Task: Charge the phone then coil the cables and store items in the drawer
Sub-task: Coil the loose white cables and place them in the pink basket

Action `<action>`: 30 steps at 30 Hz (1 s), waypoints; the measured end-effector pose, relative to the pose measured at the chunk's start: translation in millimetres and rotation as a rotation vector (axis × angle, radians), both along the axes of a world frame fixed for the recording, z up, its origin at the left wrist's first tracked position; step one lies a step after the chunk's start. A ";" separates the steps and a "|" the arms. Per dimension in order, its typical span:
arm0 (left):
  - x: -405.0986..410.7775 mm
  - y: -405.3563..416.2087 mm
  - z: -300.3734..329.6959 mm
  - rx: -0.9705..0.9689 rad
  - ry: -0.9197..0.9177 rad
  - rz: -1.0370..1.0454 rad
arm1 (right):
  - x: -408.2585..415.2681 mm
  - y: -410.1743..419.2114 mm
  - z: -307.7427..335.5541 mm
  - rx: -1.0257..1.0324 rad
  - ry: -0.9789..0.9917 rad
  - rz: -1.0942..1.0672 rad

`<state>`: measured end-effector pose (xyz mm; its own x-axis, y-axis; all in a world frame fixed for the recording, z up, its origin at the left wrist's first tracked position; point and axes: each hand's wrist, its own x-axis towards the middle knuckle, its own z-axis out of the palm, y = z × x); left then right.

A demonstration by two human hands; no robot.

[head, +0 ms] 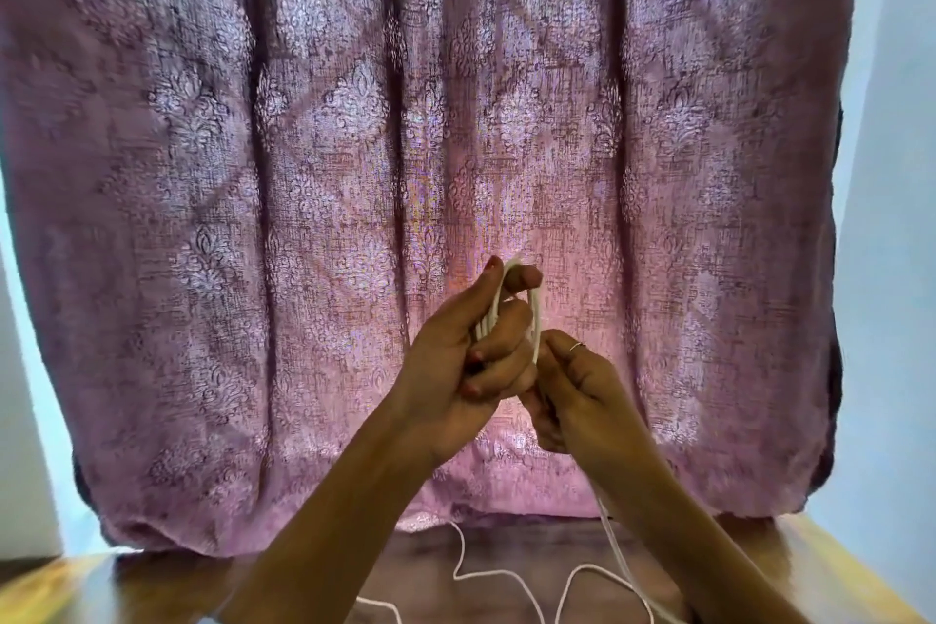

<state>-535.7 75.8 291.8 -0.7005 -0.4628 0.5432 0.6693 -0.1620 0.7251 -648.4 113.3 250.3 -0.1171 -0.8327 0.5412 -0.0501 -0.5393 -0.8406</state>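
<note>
I hold both hands up in front of a pink patterned curtain. My left hand (pixel 468 360) grips several loops of a white cable (pixel 534 319), wound around its fingers with the thumb raised. My right hand (pixel 572 390), with a ring on one finger, pinches the same cable just below the loops. The loose end of the cable (pixel 511 573) hangs down under my right wrist and trails in curves over the wooden table (pixel 152 588). No phone or drawer shows in the head view.
The pink curtain (pixel 354 167) fills most of the view and hangs down to the table's far edge. Pale blue wall (pixel 896 269) shows on the right and along the left side.
</note>
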 end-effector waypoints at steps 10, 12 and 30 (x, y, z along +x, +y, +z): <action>6.5 -7.2 -7.6 -0.008 -0.075 0.141 | -5.8 -2.3 -0.8 -0.064 -0.037 -0.066; 4.9 -5.1 -8.3 -0.004 -0.061 0.137 | -2.7 -1.2 -1.5 -0.067 -0.058 -0.059; -1.7 -14.3 -12.4 -0.986 -0.491 1.041 | 0.4 31.7 -14.5 0.310 0.371 0.095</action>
<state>-537.4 61.5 279.5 -0.4990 -0.4526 0.7390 -0.1571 0.8859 0.4365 -648.0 145.0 235.8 0.1209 -0.9589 0.2566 -0.3398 -0.2828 -0.8970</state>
